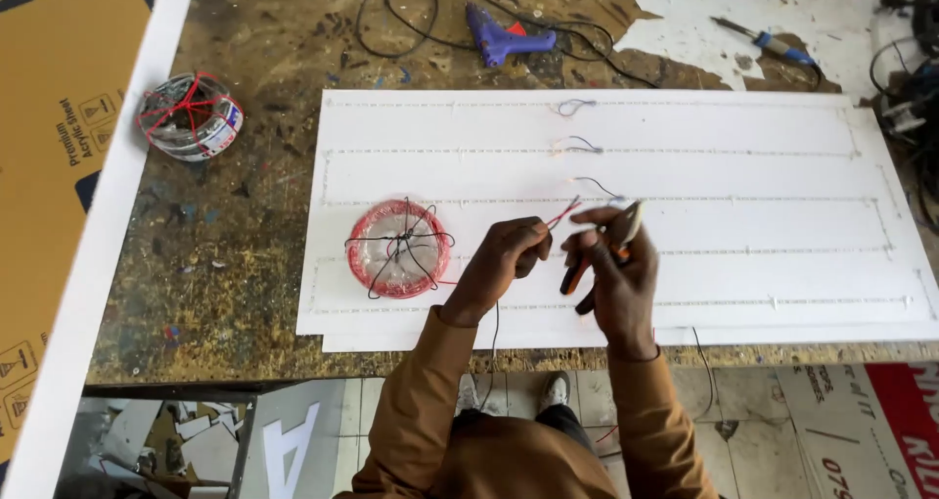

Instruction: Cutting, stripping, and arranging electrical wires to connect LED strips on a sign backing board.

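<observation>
Here, the white board (685, 264) is laid over the scarred workbench (245, 264), its near edge just short of the bench edge, with bare white surface left open to the right. The left hand (499, 264) is closed, a thin red wire (562, 212) pinched in its fingertips. The right hand (616, 274) is wrapped around orange-handled pliers (587, 264). A red wire coil (398, 249) is set on the board just left of the hands.

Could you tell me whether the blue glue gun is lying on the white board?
No, the blue glue gun lies on the bare worktop beyond the white board.
</observation>
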